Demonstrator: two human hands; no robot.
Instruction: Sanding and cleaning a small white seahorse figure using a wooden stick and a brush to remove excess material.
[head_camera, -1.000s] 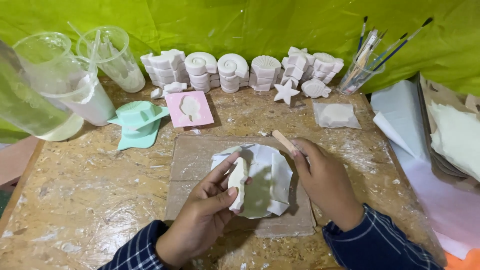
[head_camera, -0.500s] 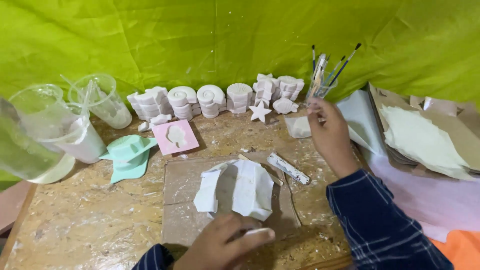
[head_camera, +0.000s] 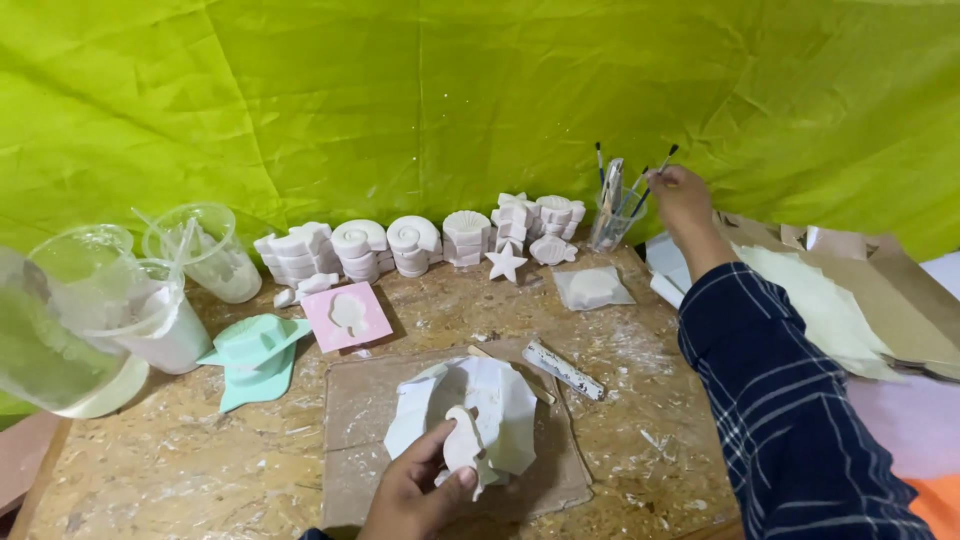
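My left hand (head_camera: 415, 492) is at the near edge and pinches a small white plaster cast (head_camera: 462, 447) between thumb and fingers. The cast sits just over a floppy white silicone mould (head_camera: 500, 400) that lies on a brown board (head_camera: 355, 440). My right hand (head_camera: 682, 198), in a dark checked sleeve, is stretched to the back right. Its fingers are curled on the handle of a paintbrush (head_camera: 662, 165) standing in a clear cup of brushes (head_camera: 608, 228). A flat white-smeared stick (head_camera: 562, 368) lies loose on the table beside the board.
Stacked white plaster casts (head_camera: 400, 240) and a star (head_camera: 505, 263) line the back under a green cloth. A pink mould (head_camera: 347, 315), a mint mould (head_camera: 258, 352), clear cups (head_camera: 90, 310) stand left. A small plastic bag (head_camera: 592, 288) and paper sheets (head_camera: 830, 300) lie right.
My right hand put down the stick and moved from the mould to the brush cup at the back. My left hand pulled the small cast nearer. The view tilted up.
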